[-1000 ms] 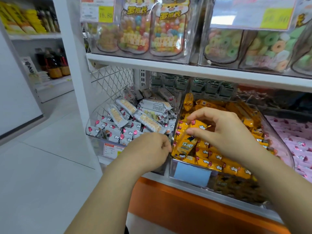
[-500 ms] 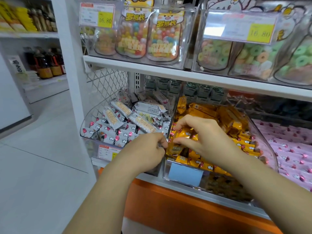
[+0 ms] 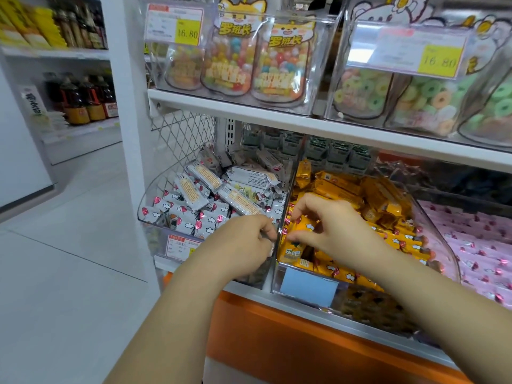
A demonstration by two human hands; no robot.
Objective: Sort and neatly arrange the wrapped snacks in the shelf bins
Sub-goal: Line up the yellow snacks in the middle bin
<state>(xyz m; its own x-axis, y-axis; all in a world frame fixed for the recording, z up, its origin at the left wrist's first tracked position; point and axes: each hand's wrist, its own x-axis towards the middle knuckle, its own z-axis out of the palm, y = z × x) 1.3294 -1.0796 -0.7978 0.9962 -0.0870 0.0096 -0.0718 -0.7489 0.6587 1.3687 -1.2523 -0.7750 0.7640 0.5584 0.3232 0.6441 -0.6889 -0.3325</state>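
Three clear bins stand side by side on the lower shelf. The left bin (image 3: 144,200) holds silver-white wrapped snacks (image 3: 194,217), the middle bin (image 3: 432,217) holds orange wrapped snacks (image 3: 343,189), and the right bin holds pink wrapped snacks (image 3: 482,245). My right hand (image 3: 332,228) is down in the middle bin's front left corner. Its thumb and fingers pinch an orange pack (image 3: 303,225). My left hand (image 3: 243,242) sits at the front of the left bin, fingers curled at the clear wall (image 3: 288,189) between the two bins.
Above, the white shelf board (image 3: 304,120) carries clear bins of candy bags (image 3: 235,56) with yellow price tags (image 3: 437,60). A wire mesh panel (image 3: 182,139) closes the left side. An orange base (image 3: 277,342) runs below. Bottles (image 3: 83,101) stand on a far shelf at left.
My right hand has dropped lower toward the middle bin's front left and closed its fingers on an orange pack. My left hand stays at the divider.
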